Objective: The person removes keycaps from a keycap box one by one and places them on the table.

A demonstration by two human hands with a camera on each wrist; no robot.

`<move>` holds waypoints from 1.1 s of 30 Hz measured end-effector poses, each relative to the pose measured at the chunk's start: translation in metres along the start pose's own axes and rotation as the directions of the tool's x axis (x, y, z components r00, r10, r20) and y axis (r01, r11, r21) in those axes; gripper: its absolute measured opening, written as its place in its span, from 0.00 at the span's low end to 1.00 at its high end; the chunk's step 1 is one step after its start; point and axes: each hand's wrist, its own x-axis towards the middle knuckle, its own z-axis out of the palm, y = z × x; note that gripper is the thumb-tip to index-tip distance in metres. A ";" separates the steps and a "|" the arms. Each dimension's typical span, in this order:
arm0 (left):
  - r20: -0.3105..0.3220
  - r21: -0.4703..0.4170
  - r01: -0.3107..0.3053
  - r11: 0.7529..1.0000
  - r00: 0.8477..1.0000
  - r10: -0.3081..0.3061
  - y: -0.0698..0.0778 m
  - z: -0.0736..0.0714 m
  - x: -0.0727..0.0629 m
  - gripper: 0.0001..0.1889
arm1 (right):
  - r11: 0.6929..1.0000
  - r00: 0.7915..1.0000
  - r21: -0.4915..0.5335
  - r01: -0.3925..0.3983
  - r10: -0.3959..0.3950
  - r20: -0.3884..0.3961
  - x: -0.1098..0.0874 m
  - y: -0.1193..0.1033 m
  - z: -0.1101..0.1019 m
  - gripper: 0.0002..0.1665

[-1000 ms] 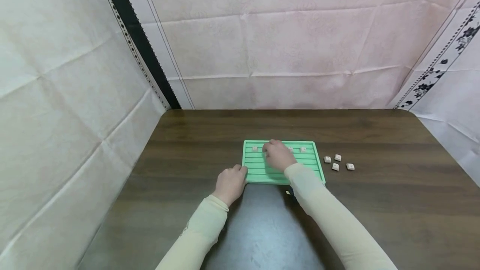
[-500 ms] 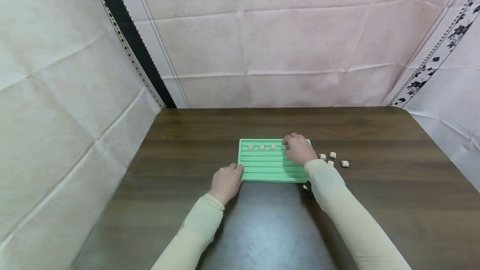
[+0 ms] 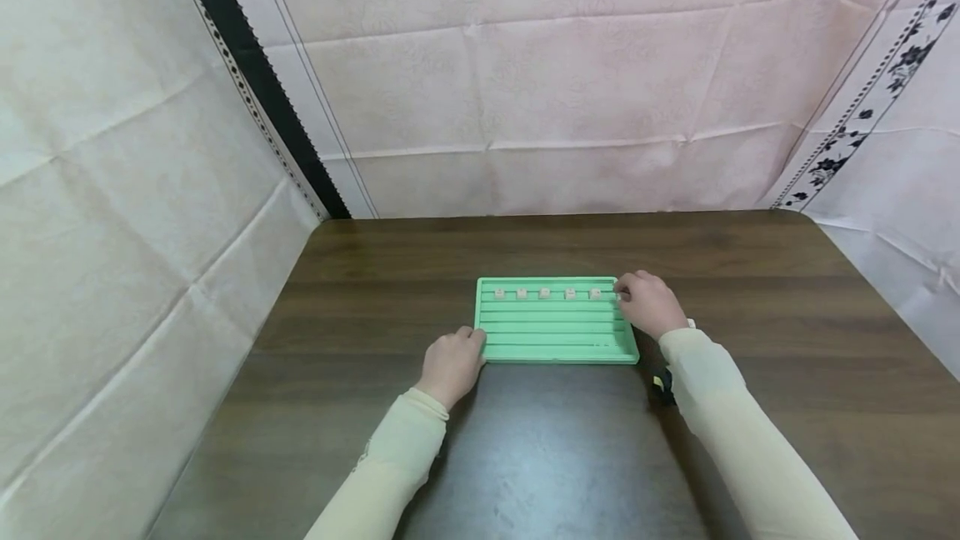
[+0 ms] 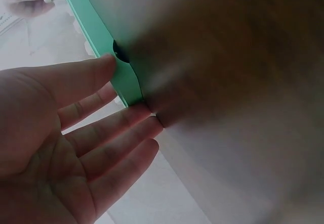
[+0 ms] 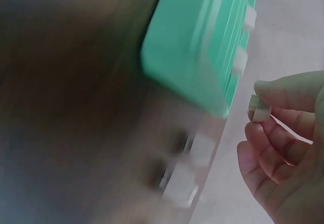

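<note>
A light-green ridged tray [image 3: 557,349] lies on the table, with several small white keycaps [image 3: 544,293] spaced along its far row. My left hand [image 3: 452,365] holds the tray's near left corner; in the left wrist view the thumb presses one side of the green wall [image 4: 93,27] and fingers lie against the other. At the tray's right edge, my right hand [image 3: 649,305] pinches one white keycap [image 5: 259,108] between thumb and fingertips. In the right wrist view this keycap is just off the tray's corner, beyond the end of the row.
Loose white keycaps [image 5: 179,183] lie on the brown wooden table [image 3: 375,298] right of the tray, mostly hidden behind my right hand in the head view. Pale cloth [image 3: 585,90] hangs behind and at both sides. A black device [image 3: 663,386] sits under my right wrist.
My right hand has moved rightward along the tray's far row, from its left part to the right edge, uncovering the row of keycaps. The left hand has kept its hold.
</note>
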 end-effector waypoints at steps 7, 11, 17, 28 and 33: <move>-0.017 0.003 -0.009 1.000 1.000 0.009 0.000 0.003 0.000 0.09 | 0.997 0.997 0.009 -0.079 0.079 -0.007 -0.016 0.027 -0.016 0.15; -0.006 -0.003 -0.007 1.000 1.000 0.007 0.001 0.002 0.000 0.09 | 0.995 0.995 -0.018 -0.101 0.100 -0.011 -0.024 0.041 -0.019 0.14; -0.008 -0.004 -0.006 1.000 1.000 0.006 0.001 0.001 0.000 0.10 | 0.992 0.993 -0.045 -0.116 0.116 0.000 -0.032 0.054 -0.016 0.13; 0.012 -0.021 0.002 1.000 1.000 -0.002 0.000 -0.001 0.000 0.10 | 0.989 0.993 -0.090 -0.114 0.113 -0.017 -0.032 0.059 -0.008 0.10; 0.009 -0.012 0.002 1.000 1.000 -0.002 0.000 0.000 0.000 0.10 | 0.991 0.994 -0.078 -0.107 0.108 0.008 -0.030 0.060 -0.011 0.11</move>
